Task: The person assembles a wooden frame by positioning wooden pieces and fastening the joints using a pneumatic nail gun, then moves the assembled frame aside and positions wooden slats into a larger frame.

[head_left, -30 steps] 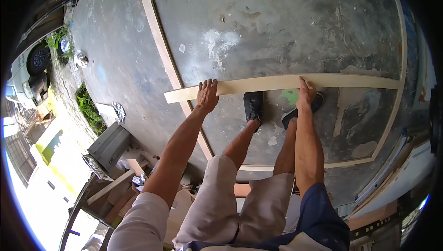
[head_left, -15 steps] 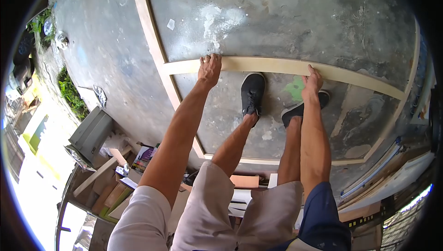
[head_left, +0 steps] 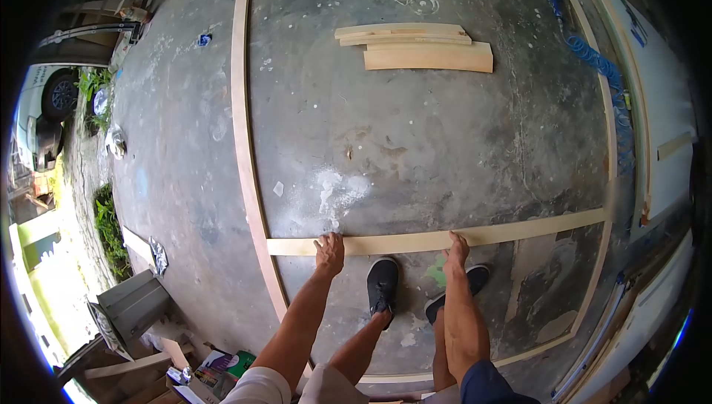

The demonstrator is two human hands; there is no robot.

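Note:
A pale wooden strip (head_left: 393,244) lies across a large wooden frame on the floor, its ends at the frame's left rail (head_left: 242,107) and right rail (head_left: 610,137). My left hand (head_left: 331,253) is closed over the strip toward its left end. Farther right, my right hand (head_left: 457,251) grips the same strip, fingers over its far edge. What lies under the fingers is hidden. My dark shoes (head_left: 383,284) stand just on the near side of the strip, inside the frame.
Short wooden boards (head_left: 429,55) lie inside the frame farther off. A coiled blue hose (head_left: 593,55) runs along the right rail. Panels (head_left: 608,345) lean at the right. A grey box (head_left: 133,301) and cluttered items (head_left: 215,370) stand at the lower left.
My view has tilted upward, bringing the short boards and blue hose into sight. Both hands stay on the strip in nearly the same places.

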